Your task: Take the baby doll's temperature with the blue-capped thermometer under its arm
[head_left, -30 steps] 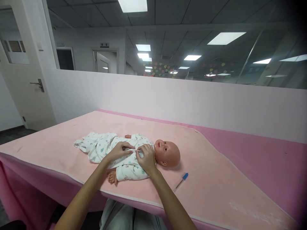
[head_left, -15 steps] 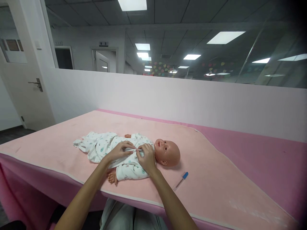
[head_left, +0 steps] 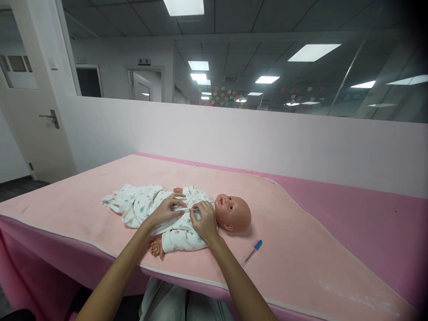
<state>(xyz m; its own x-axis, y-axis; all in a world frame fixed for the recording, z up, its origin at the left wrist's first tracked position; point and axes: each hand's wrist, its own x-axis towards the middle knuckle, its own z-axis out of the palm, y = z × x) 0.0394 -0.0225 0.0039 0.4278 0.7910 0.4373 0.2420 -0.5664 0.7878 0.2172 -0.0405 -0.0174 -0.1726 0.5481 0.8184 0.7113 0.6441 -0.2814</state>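
A baby doll (head_left: 233, 213) lies on its back, its head toward the right. It wears a white printed garment (head_left: 185, 238) that reaches past its legs at the left. My left hand (head_left: 167, 209) rests on the chest of the garment, its fingers apart and nothing seen between them. Just right of it, near the doll's neck, my right hand (head_left: 204, 218) pinches the front edge of the garment between thumb and fingers. One doll hand (head_left: 156, 248) shows at the near sleeve.
A pen with a blue cap (head_left: 257, 244) lies right of my right forearm. The peach mat (head_left: 301, 258) covers much of the pink table (head_left: 368, 214). Behind it stands a white wall (head_left: 267, 142) with a window above.
The fingers of my left hand have lifted and spread slightly. My right hand and the doll have not visibly moved.
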